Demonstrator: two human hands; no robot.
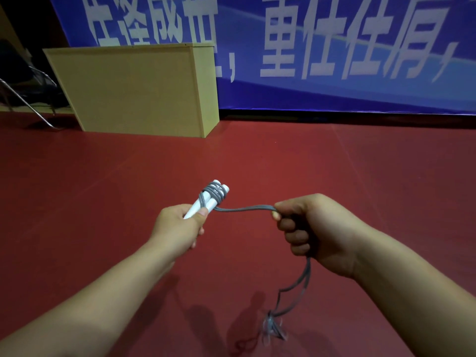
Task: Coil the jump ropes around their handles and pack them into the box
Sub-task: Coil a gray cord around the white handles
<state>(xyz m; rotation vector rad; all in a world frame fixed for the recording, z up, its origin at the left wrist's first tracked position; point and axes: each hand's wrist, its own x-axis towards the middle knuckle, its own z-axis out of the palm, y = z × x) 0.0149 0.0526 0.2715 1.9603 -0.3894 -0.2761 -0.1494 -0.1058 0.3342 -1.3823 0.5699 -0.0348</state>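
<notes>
My left hand [179,225] grips two white jump-rope handles [206,202] held side by side, their tips pointing up and away. Several turns of grey rope [217,194] are wound around the handles near their top. From there a bundle of grey strands [247,208] runs right into my right hand [309,228], which is curled tightly round it. The loose rest of the rope [296,289] hangs down below my right fist, and its blurred end [273,328] dangles over the floor. No packing box is identifiable in view.
A red floor [334,176] spreads all around. A tall beige wooden cabinet [134,91] stands at the back left against a blue banner [334,60] with white characters. A metal chair frame [31,99] sits at the far left.
</notes>
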